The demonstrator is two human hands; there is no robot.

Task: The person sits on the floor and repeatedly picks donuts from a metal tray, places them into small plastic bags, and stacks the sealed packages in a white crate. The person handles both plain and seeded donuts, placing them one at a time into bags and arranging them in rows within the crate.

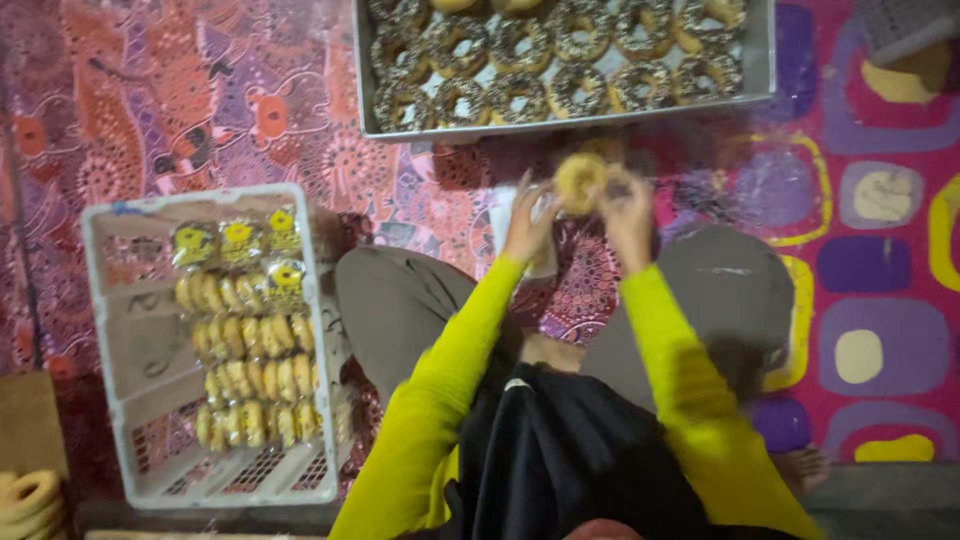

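Fingers of left hand (527, 222) and right hand (628, 208) pinch round pale-yellow doughnut (581, 180) between them, just below grey metal tray of sprinkled doughnuts (762, 60). Doughnut faces camera, both hands equally near. White plastic crate of bagged doughnuts (105, 330) lies far left of tray.

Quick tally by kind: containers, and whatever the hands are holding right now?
Metal tray of sprinkled doughnuts: 1
White plastic crate of bagged doughnuts: 1
Doughnut held up between left hand and right hand: 1
Total: 3
Single doughnuts inside tray and crate are too blurred to count.
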